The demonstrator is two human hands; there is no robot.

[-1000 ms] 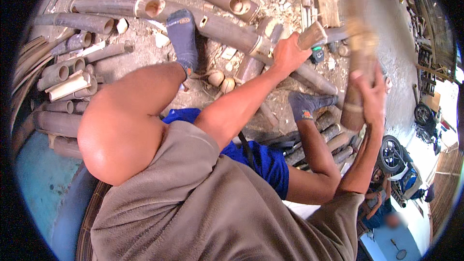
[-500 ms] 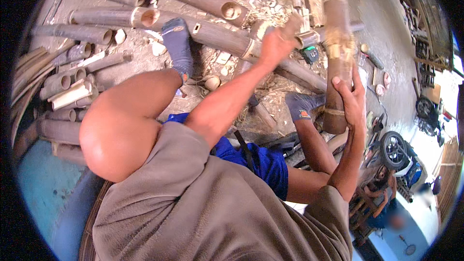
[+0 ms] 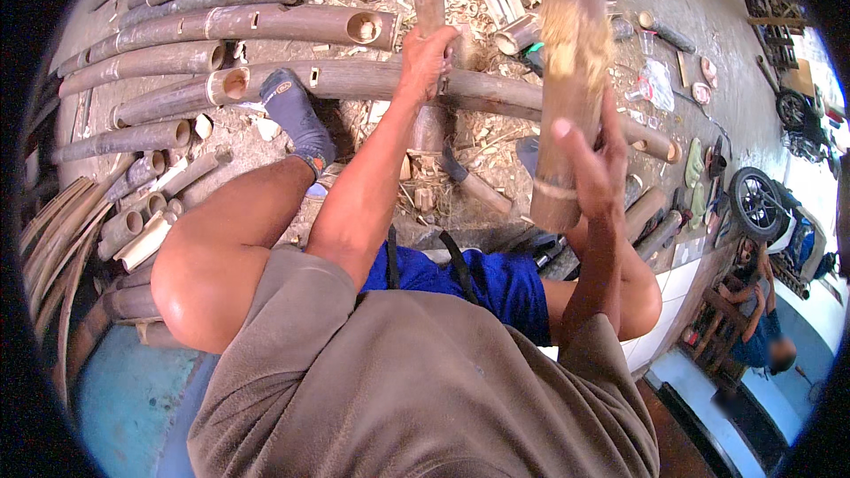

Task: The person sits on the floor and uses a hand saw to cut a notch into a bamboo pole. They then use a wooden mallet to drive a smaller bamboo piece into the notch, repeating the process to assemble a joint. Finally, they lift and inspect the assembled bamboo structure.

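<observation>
My left hand [image 3: 428, 62] is closed around the wooden handle [image 3: 430, 2] of a chisel, whose flat top stands above the fist. Its blade is hidden by the hand, over a long brown bamboo pole [image 3: 363, 80] lying crosswise. That pole has a small rectangular hole [image 3: 313, 77] left of the hand. In my right hand [image 3: 598, 159] is a thick wooden club [image 3: 575, 44], its middle frayed to pale fibres and its upper end cut off by the picture's edge. The fingers wrap near its lower end. The club is held up, apart from the chisel.
Several bamboo poles [image 3: 257, 25] lie at the far left; shorter tubes and split strips [image 3: 66, 248] are nearer. A wooden-handled tool [image 3: 482, 190] with a dark blade rests among shavings between my feet. At right are a clear plastic bag [image 3: 657, 84], a motorcycle [image 3: 757, 204] and another person [image 3: 757, 319].
The view has shifted. My left hand and the chisel are now further left, with the handle upright over the pole. The club has come left and looks larger, its top out of the picture.
</observation>
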